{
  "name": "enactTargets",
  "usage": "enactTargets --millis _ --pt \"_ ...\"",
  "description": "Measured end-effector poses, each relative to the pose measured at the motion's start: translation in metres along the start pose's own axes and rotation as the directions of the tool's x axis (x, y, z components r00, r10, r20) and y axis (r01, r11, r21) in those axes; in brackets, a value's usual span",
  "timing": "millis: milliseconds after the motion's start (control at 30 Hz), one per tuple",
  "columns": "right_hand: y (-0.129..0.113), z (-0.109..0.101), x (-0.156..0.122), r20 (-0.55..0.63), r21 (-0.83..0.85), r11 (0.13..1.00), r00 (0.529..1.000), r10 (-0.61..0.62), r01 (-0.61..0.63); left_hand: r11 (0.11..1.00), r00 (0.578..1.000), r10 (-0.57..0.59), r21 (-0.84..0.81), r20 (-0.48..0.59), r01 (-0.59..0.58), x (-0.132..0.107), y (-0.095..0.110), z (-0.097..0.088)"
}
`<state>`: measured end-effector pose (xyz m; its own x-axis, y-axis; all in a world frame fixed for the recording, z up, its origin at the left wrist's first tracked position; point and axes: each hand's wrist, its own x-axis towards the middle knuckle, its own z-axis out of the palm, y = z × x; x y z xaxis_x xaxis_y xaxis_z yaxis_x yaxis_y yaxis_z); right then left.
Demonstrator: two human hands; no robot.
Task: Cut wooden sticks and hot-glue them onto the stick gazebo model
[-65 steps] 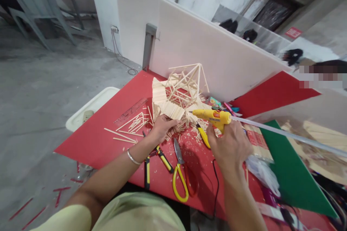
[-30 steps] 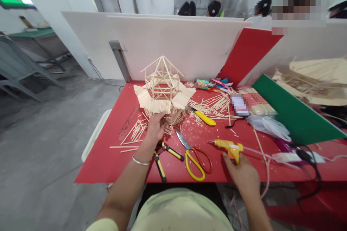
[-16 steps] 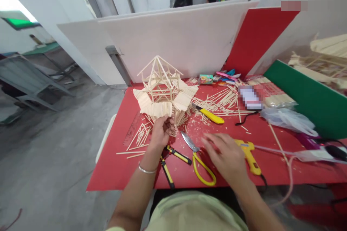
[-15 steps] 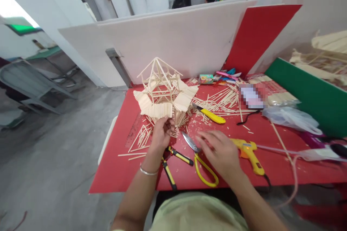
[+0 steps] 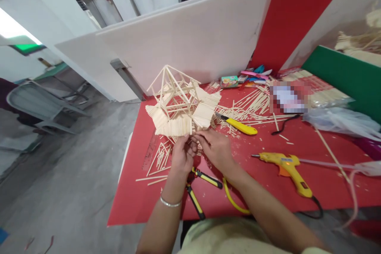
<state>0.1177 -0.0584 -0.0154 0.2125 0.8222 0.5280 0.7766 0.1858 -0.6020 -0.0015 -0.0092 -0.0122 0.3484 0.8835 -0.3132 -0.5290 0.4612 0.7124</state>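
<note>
A pavilion-like model of thin wooden sticks (image 5: 175, 126) stands on the red tabletop, with an open pointed frame above and slatted panels sloping outward. My left hand (image 5: 183, 154) is at its near side, fingers curled and closed just below the front panel. Beside it, my right hand (image 5: 218, 151) pinches close to the same panel edge, its fingertips almost meeting the left ones. Whatever lies between the fingers is too small to make out. Under my wrists lie yellow-and-black pliers (image 5: 208, 177) and scissors with a yellow handle (image 5: 232, 198), partly covered by my right arm.
Right of my hands lies a yellow glue gun (image 5: 282, 162) with its cord. A yellow utility knife (image 5: 241, 126) rests near loose sticks (image 5: 253, 105). Plastic bags (image 5: 342, 121) and a green board (image 5: 339, 75) are at the right; a white board (image 5: 190, 43) stands behind.
My right hand has moved left from above the scissors to meet my left hand at the model's front edge. The camera view has shifted slightly.
</note>
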Motion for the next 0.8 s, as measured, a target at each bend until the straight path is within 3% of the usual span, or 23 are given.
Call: enactTargets --millis 400,567,800 --pt "0.007 0.008 0.005 -0.029 0.068 0.994 0.996 -0.089 0.090 0.998 0.997 0.051 0.023 -0.050 -0.050 0.006 -0.003 -0.003" --pt "0.008 0.006 0.005 -0.019 0.090 0.990 0.994 -0.105 0.106 0.993 0.997 0.041 0.113 -0.061 -0.034 0.003 -0.001 0.003" --pt "0.008 0.002 0.005 0.004 0.035 0.992 0.992 -0.125 0.125 0.989 0.994 0.049 0.146 -0.098 -0.034 0.001 0.002 0.009"
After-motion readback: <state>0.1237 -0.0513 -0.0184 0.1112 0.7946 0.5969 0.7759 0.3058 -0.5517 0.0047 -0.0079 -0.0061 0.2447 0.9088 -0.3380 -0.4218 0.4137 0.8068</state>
